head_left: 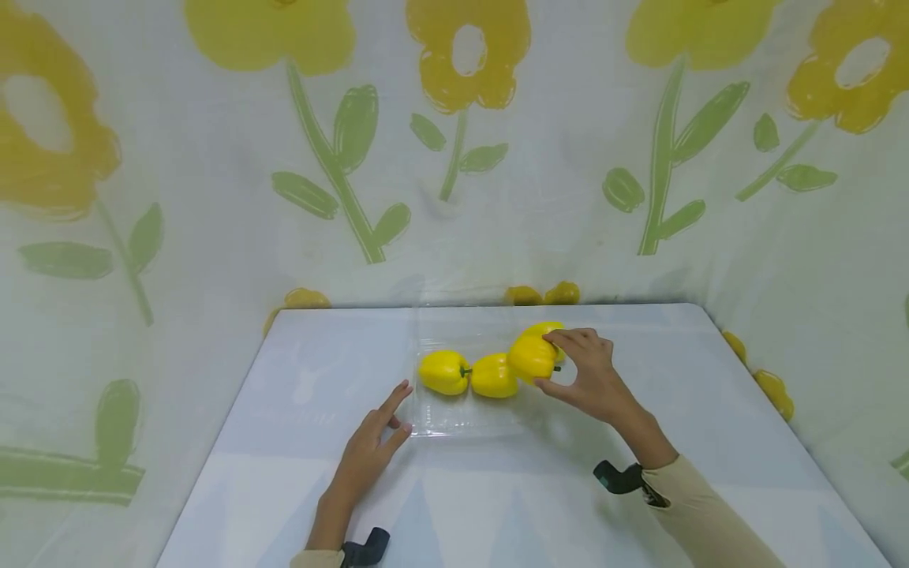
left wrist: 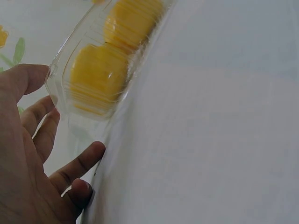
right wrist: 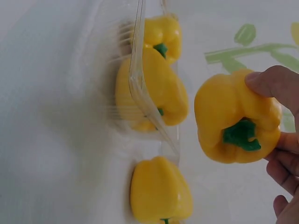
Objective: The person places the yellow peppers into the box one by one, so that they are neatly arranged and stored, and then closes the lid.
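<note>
My right hand point(head_left: 595, 377) holds a yellow bell pepper point(right wrist: 238, 119) with a green stem, pinched between thumb and fingers above the tray's right side. Two more yellow peppers point(head_left: 443, 372) sit end to end inside a clear plastic tray point(head_left: 454, 426). Another yellow pepper point(right wrist: 161, 189) lies on the table just outside the tray's right wall, partly hidden in the head view behind the held one. At the tray's left edge, my left hand point(head_left: 369, 450) has its fingers spread, with fingertips at the rim point(left wrist: 51, 77).
The white table point(head_left: 284, 442) carries faint pale blue shapes. A flower-printed cloth point(head_left: 497, 229) stands behind its far edge and continues along both sides. Black wrist mounts point(head_left: 621, 477) are strapped on both wrists.
</note>
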Available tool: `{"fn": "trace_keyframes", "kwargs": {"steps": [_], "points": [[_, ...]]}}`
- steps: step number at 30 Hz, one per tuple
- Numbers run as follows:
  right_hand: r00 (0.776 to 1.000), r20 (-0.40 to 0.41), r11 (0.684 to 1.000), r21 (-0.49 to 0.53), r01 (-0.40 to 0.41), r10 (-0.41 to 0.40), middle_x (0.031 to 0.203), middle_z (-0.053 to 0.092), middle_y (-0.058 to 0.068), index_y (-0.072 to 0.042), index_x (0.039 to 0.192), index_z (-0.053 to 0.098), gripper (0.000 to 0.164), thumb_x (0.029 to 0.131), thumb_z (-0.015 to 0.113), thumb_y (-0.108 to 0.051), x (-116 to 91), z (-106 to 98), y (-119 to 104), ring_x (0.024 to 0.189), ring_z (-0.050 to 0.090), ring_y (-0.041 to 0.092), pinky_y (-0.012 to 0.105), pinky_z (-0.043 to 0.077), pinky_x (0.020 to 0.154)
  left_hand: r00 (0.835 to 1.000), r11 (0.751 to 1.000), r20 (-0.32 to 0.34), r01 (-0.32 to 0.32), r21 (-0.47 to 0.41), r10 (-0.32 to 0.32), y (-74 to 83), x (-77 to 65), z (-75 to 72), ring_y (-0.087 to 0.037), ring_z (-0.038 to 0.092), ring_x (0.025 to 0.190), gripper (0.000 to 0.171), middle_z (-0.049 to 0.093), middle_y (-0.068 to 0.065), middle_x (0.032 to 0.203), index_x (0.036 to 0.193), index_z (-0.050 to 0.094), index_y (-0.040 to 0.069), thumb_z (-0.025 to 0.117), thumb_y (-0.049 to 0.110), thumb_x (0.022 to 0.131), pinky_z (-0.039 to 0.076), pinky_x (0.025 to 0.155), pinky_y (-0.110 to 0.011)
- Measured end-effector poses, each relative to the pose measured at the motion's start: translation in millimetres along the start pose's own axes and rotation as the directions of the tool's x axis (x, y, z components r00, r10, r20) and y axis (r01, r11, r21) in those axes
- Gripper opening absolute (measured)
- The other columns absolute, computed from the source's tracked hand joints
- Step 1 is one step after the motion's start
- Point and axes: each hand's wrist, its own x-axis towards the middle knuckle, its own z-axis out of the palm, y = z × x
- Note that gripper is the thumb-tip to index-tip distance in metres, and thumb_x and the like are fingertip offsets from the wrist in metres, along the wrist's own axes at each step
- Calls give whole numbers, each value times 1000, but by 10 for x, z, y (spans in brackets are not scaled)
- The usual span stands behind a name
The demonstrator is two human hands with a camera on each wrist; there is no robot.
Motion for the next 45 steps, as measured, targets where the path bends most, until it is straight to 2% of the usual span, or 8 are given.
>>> {"fn": "trace_keyframes", "kwargs": {"steps": [5,11,17,28,35,39,45], "points": [[1000,7,1000,19,15,-15,126,61,11,-7,130,62,69,72,90,-32,-5,67,-39,117,43,31,53,24,87,1000,1000,1,-16,-14,16,0,17,31,-10,48,91,62,56,13,136,155,35,38,61,36,100,43,78,-38],[999,27,999,40,22,-23,127,61,8,-8,131,62,70,73,90,-33,0,135,-87,117,42,28,53,24,89,1000,999,14,1,-41,-1,10,12,48,-12,49,91,62,60,8,128,156,34,40,61,35,100,42,78,-39],[999,44,998,47,29,-31,129,60,7,-10,133,61,70,74,90,-34,24,190,-138,117,42,27,54,24,91,1000,1000,8,11,-11,-11,9,23,56,-12,49,91,62,60,8,116,155,33,43,60,36,100,43,78,-40],[998,60,997,75,30,-35,129,61,6,-11,133,62,68,74,89,-33,74,268,-271,116,43,25,56,24,95,999,999,14,37,0,-37,24,14,2,-13,50,93,62,60,9,124,156,34,41,60,36,100,45,81,-42],[997,56,993,105,51,-57,131,60,5,-12,133,62,67,75,89,-33,117,326,-333,117,44,24,59,24,96,999,999,12,35,3,-35,18,23,-12,-14,50,91,62,60,10,113,156,34,40,60,36,100,44,80,-42],[996,67,992,118,43,-51,132,60,6,-12,133,62,67,75,89,-33,126,357,-370,118,44,25,64,23,98,999,1000,13,30,5,-30,7,28,-8,-14,50,92,61,60,10,116,156,34,41,59,37,100,45,81,-42],[994,56,987,141,83,-92,133,60,4,-12,132,63,67,74,89,-33,146,411,-418,118,44,25,57,26,96,1000,1000,15,26,8,-26,10,21,-22,-13,51,93,61,59,12,125,155,33,43,59,38,101,45,81,-43]]}}
